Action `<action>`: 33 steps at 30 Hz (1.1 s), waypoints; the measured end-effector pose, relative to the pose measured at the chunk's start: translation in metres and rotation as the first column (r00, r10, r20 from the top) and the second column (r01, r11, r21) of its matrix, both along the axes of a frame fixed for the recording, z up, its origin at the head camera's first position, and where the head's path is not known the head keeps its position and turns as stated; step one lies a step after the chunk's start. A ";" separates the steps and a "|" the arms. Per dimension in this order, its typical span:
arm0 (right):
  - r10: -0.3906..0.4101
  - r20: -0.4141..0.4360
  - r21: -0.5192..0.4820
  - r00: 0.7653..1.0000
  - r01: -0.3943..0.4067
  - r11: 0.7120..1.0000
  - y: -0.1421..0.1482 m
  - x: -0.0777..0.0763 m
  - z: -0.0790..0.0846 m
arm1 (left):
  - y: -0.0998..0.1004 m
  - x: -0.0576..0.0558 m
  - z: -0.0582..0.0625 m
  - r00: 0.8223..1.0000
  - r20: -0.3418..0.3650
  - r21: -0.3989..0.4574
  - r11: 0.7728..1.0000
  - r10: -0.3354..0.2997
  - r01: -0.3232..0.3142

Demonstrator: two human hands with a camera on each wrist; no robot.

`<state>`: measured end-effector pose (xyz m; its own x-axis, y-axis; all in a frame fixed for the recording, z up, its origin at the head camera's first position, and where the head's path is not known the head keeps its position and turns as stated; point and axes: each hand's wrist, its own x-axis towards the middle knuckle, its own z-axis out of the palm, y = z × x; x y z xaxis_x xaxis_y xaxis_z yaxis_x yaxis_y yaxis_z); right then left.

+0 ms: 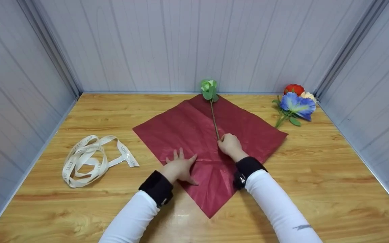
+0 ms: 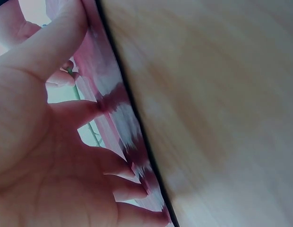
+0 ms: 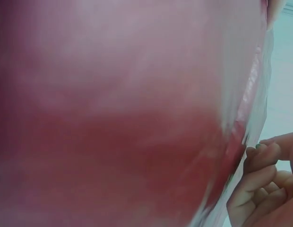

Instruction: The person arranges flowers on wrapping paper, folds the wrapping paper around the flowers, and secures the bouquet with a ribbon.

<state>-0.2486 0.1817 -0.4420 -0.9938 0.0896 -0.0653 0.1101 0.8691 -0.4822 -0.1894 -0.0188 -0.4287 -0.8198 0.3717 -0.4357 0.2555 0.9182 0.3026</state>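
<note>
A dark red sheet of wrapping paper lies on the table with one corner toward me. Along its middle runs a single artificial flower with a pale green head, which reaches past the far corner. My right hand pinches the lower end of its stem between thumb and fingers; the right wrist view shows the curled fingers at the paper's surface. Spread fingers of my left hand press on the paper's left lower edge. In the left wrist view the palm and fingertips meet the red sheet.
To the left lies a loosely coiled cream ribbon with printed lettering. Red, blue and cream artificial flowers lie together at the back right, their stems near the paper's right corner. Pale panel walls enclose the wooden table at back and sides.
</note>
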 end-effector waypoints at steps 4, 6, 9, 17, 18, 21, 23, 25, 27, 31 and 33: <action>0.020 0.030 0.008 0.999 -0.020 1.000 0.001 0.001 -0.001 | 0.000 0.000 0.000 1.000 -0.004 -0.008 1.000 -0.005 0.005; 0.026 0.040 0.009 0.999 -0.026 1.000 0.001 0.001 -0.001 | 0.000 0.000 0.000 1.000 -0.005 -0.010 1.000 -0.007 0.007; 0.033 0.040 0.017 0.999 -0.034 0.999 0.001 0.002 -0.001 | 0.000 0.000 0.001 1.000 -0.009 -0.012 1.000 -0.009 0.009; 0.034 0.005 0.028 0.999 -0.034 0.999 0.000 0.002 0.000 | 0.000 0.002 0.002 1.000 -0.012 -0.006 1.000 -0.011 0.011; 0.035 -0.003 0.025 0.999 -0.035 0.999 0.000 0.002 -0.001 | 0.000 0.001 0.002 1.000 -0.013 -0.006 1.000 -0.011 0.011; 0.031 -0.010 0.013 0.999 -0.031 0.999 0.000 0.002 -0.001 | -0.001 0.001 0.002 1.000 -0.016 -0.004 1.000 -0.013 0.013; 0.030 -0.008 0.008 1.000 -0.030 1.000 0.000 0.002 -0.002 | -0.001 0.001 0.002 1.000 -0.014 -0.003 1.000 -0.014 0.014; 0.030 -0.005 0.008 1.000 -0.030 1.000 0.000 0.002 -0.002 | -0.001 0.001 0.002 1.000 -0.014 0.001 1.000 -0.016 0.016; 0.035 -0.003 0.009 0.999 -0.035 0.999 0.000 0.002 -0.002 | -0.001 0.001 0.002 1.000 -0.015 0.005 1.000 -0.016 0.016; 0.043 0.002 0.001 0.999 -0.043 0.999 0.000 0.003 -0.002 | -0.001 0.001 0.002 1.000 -0.016 0.007 1.000 -0.016 0.016; 0.042 0.001 -0.006 0.999 -0.042 0.999 0.000 0.003 -0.002 | 0.000 0.001 0.002 1.000 -0.014 0.007 1.000 -0.014 0.014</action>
